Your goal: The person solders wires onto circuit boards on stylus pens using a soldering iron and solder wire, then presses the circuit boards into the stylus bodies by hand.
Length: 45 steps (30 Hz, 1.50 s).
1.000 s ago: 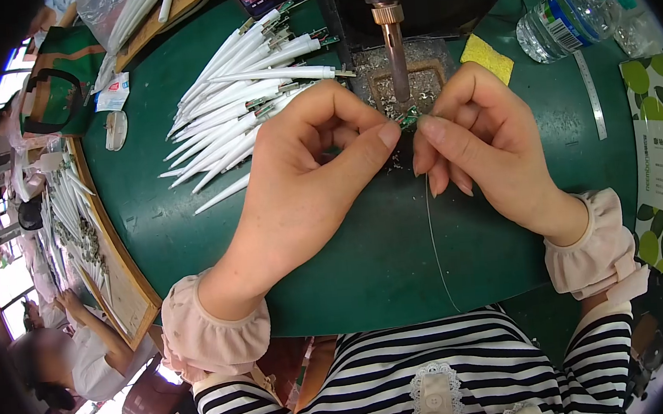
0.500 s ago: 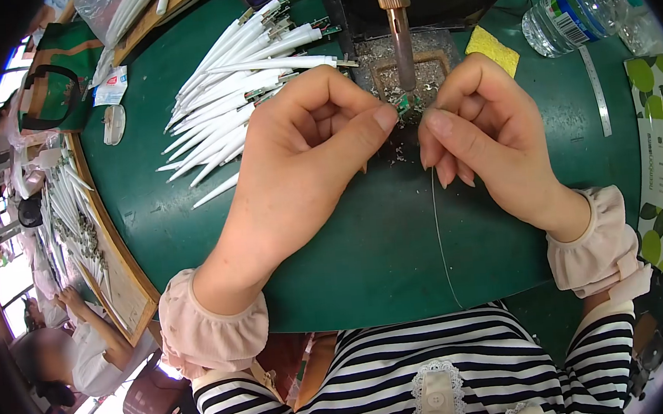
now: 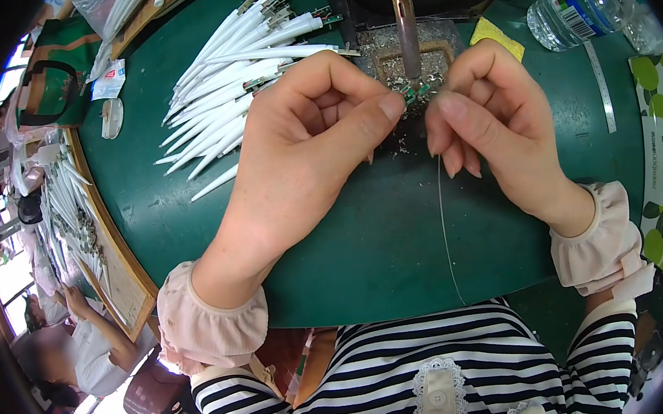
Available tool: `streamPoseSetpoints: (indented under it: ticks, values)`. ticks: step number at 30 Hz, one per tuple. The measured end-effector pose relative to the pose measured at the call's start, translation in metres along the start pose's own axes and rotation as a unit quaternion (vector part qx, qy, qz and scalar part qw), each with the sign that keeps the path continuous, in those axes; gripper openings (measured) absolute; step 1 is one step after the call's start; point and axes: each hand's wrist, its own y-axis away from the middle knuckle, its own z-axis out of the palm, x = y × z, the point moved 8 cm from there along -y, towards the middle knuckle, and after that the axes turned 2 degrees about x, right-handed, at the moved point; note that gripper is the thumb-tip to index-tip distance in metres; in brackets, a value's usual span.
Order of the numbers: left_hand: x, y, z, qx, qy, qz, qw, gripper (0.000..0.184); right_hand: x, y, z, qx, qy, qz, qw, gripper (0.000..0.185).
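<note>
Under the tip of an upright soldering iron, a small green circuit board sticks out from the pinched thumb and forefinger of my left hand. Just to the right, my right hand is closed in a pinch on a thin solder wire. The wire hangs from those fingers down to the table's near edge. Its upper end is hard to make out between the hands. Whether the iron's tip touches the board is too small to tell.
White pointed sticks with circuit boards at their ends lie in a pile on the left. A yellow sponge, a water bottle and a steel ruler lie on the right. Beyond a wooden tray, another person sits.
Both hands have shifted slightly rightward in view, with the board and wire still held. The whole scene has also moved a little as the camera tilted.
</note>
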Motion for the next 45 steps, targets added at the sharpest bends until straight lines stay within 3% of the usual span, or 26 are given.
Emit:
streamPoseSetpoints:
  ticks: [8, 11, 12, 17, 20, 24, 26, 29, 32, 37, 43, 45]
  values:
    - [-0.006, 0.001, -0.004, 0.002, -0.001, -0.040, 0.999, 0.008, 0.014, 0.000, -0.007, 0.005, -0.111, 0.076, 0.991, 0.015]
    - [-0.003, 0.006, 0.001, -0.013, -0.062, -0.026, 0.998, 0.007, 0.015, -0.002, -0.010, 0.003, -0.097, 0.069, 0.993, 0.014]
    - [-0.007, 0.009, 0.004, -0.034, -0.154, 0.000, 0.987, 0.010, 0.015, -0.001, -0.010, 0.010, -0.086, 0.068, 0.994, 0.015]
    - [-0.002, 0.039, 0.046, -0.065, -0.446, 0.221, 0.865, 0.017, 0.018, 0.000, -0.012, 0.013, -0.105, 0.066, 0.992, 0.013]
    - [0.017, 0.037, 0.037, -0.067, -0.509, 0.225, 0.828, 0.021, 0.018, 0.002, -0.010, 0.009, -0.101, 0.079, 0.992, 0.012]
    - [0.032, 0.030, -0.012, 0.034, -0.772, 0.126, 0.622, 0.020, 0.018, 0.002, -0.007, 0.007, -0.096, 0.098, 0.991, 0.012]
    - [0.026, 0.026, -0.024, 0.032, -0.783, 0.121, 0.610, 0.014, 0.019, 0.003, -0.006, 0.003, -0.095, 0.104, 0.990, 0.012]
    - [0.022, 0.024, -0.015, -0.013, -0.772, 0.130, 0.622, 0.011, 0.019, 0.004, -0.004, -0.010, -0.097, 0.108, 0.989, 0.012]
    - [0.022, 0.025, -0.003, -0.044, -0.664, 0.176, 0.725, 0.012, 0.018, 0.006, -0.001, -0.027, -0.080, 0.112, 0.990, 0.012]
    - [0.030, 0.024, 0.013, -0.034, -0.441, 0.169, 0.881, 0.021, 0.018, 0.010, 0.011, -0.035, -0.064, 0.108, 0.992, 0.012]
    - [0.028, 0.022, 0.018, -0.018, -0.384, 0.206, 0.900, 0.024, 0.022, 0.010, 0.006, -0.039, -0.082, 0.121, 0.989, 0.013]
    - [0.023, 0.021, 0.015, -0.014, -0.350, 0.169, 0.921, 0.024, 0.019, 0.010, 0.006, -0.056, -0.065, 0.117, 0.989, 0.013]
